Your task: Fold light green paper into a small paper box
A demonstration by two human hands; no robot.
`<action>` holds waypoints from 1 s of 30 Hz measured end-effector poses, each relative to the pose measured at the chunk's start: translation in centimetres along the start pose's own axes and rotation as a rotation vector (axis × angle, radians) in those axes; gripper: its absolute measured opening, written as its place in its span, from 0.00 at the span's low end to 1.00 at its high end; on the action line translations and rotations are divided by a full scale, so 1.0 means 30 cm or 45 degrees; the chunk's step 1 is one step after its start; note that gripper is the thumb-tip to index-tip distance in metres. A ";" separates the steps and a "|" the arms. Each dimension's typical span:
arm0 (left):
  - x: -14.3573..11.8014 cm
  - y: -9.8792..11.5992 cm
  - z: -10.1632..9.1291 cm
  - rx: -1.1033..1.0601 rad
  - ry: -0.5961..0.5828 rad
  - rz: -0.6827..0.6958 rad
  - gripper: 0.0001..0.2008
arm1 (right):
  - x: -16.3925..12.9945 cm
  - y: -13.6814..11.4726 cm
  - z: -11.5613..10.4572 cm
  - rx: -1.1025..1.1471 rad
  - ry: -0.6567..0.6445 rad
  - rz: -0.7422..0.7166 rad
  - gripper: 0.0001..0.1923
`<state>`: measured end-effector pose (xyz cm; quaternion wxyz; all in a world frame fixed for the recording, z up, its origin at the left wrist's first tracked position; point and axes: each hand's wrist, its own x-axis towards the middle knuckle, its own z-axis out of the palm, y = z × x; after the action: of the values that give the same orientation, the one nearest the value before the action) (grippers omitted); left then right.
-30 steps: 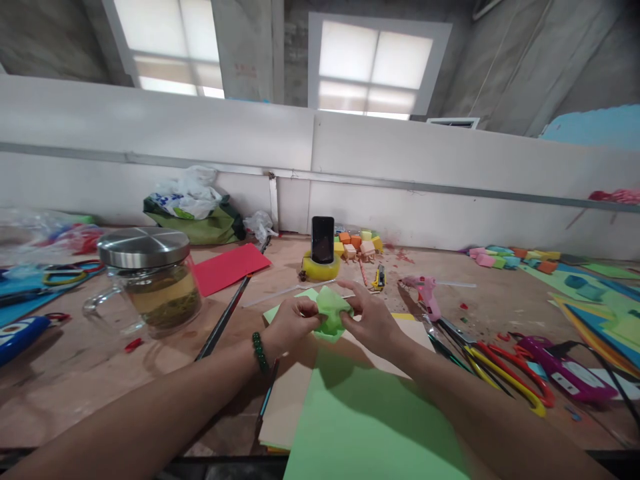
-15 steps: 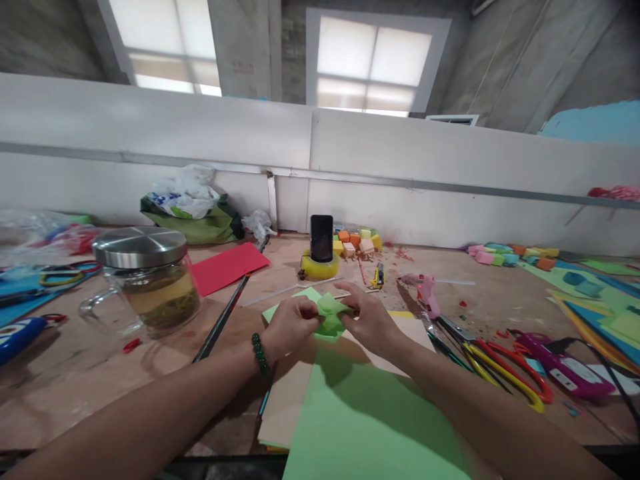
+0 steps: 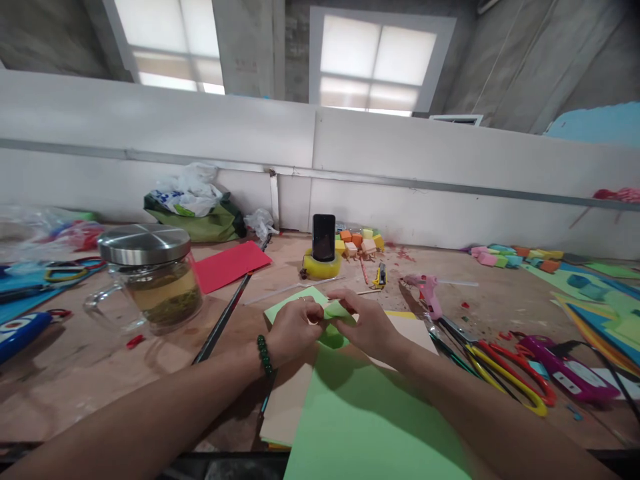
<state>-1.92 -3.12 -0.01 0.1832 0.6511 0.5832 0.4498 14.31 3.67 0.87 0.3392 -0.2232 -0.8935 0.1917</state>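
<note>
Flattened since the earlier frames, the small green paper piece (image 3: 334, 312) now sits lower between the hands, its raised peak pressed down and mostly hidden by the fingers.

Lower centre of the frame: a large green sheet (image 3: 370, 427) lies over a tan board (image 3: 287, 407), giving a smooth bed close to the body.

Centre: the left hand (image 3: 293, 328), a dark bead bracelet (image 3: 265, 355) at its wrist, and the right hand (image 3: 367, 325) meet over the paper piece. Both are closed on it, thumbs and fingertips pinching from opposite sides, apparently so that a fold is held flat from both ends. A second green sheet (image 3: 290, 309) lies under them.

Left of centre: a glass jar with a metal lid (image 3: 150, 280) stands clear of the hands, beside a long dark rod (image 3: 225, 319) and a red sheet (image 3: 227, 265).

Right of centre: a pink glue gun (image 3: 425, 292), red and yellow scissors (image 3: 505, 373) and a purple tool (image 3: 565, 373) lie within reach of the right hand.

Upper centre: a phone (image 3: 323, 237) is propped upright in a yellow tape roll (image 3: 323, 268), screen toward the person, with coloured foam blocks (image 3: 357, 243) just behind, near the white wall (image 3: 400, 167).
</note>
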 end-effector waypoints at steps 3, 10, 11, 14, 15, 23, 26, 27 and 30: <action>0.006 -0.009 0.004 -0.214 -0.003 0.023 0.06 | -0.001 0.006 -0.005 -0.053 0.120 -0.166 0.21; 0.013 -0.023 0.006 -0.758 -0.177 -0.062 0.21 | 0.012 0.015 -0.036 -0.065 0.314 -0.484 0.20; 0.010 -0.020 0.004 -0.738 -0.126 -0.026 0.21 | 0.013 0.015 -0.039 -0.064 0.325 -0.491 0.20; 0.001 -0.010 0.000 -0.598 0.003 0.044 0.26 | 0.014 0.013 -0.042 -0.075 0.337 -0.497 0.21; -0.001 -0.007 0.000 -0.559 0.025 0.046 0.27 | 0.015 0.012 -0.042 -0.085 0.343 -0.505 0.21; -0.010 0.006 -0.004 -0.382 0.026 0.249 0.16 | 0.016 0.005 -0.051 -0.179 0.330 -0.716 0.19; -0.011 0.007 -0.004 -0.365 0.068 0.326 0.12 | 0.015 -0.002 -0.056 -0.262 0.318 -0.797 0.20; -0.011 0.006 -0.003 -0.365 0.082 0.338 0.11 | 0.014 -0.004 -0.057 -0.284 0.318 -0.819 0.21; -0.014 0.002 0.002 -0.333 0.124 0.357 0.10 | 0.014 -0.008 -0.058 -0.304 0.317 -0.846 0.22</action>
<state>-1.81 -3.50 -0.14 0.1736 0.6740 0.4316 0.5738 15.17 4.04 2.42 0.4607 0.0191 -0.8851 -0.0631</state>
